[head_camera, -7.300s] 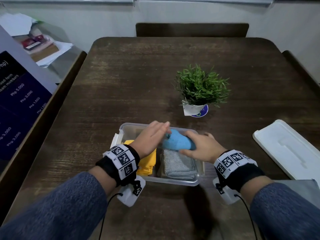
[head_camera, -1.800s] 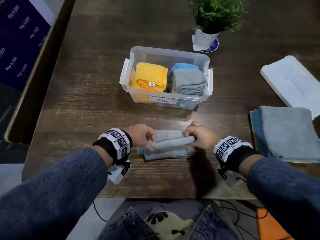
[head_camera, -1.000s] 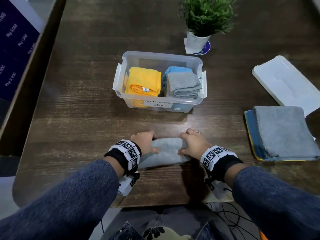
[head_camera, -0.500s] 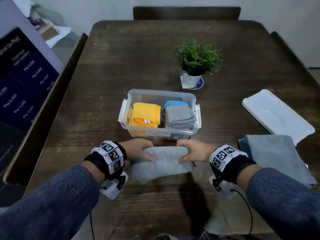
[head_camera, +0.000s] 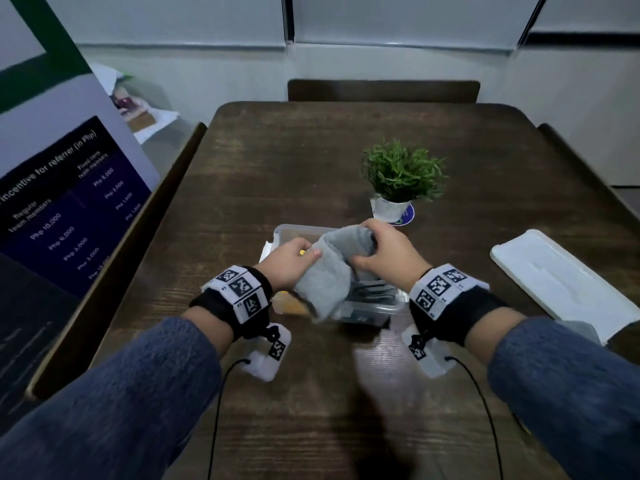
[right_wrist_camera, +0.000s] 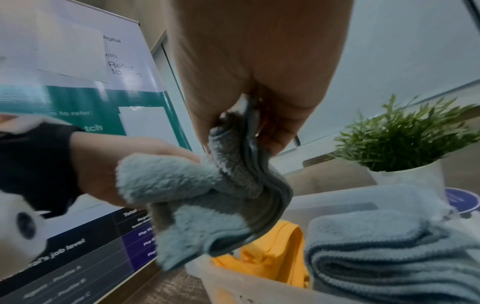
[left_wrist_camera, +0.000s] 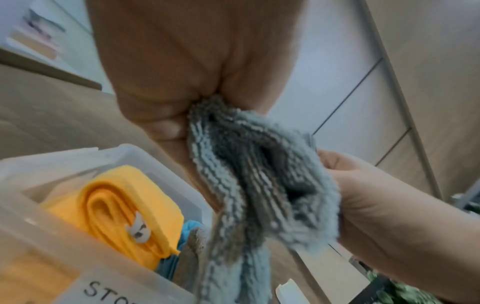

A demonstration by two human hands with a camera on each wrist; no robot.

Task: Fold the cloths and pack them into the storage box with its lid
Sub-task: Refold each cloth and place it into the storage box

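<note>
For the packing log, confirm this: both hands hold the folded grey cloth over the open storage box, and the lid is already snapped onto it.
Wrong about the lid: the head view shows it lying on the table, right of the storage box. Both the left hand and right hand do hold the grey cloth over it.

Storage box mostly filled: yellow cloth left, folded grey cloth right, blue one wedged between. Held grey cloth and both hands over opening. Potted plant close behind box. Lid well right. Bare tabletop left and far side.
</note>
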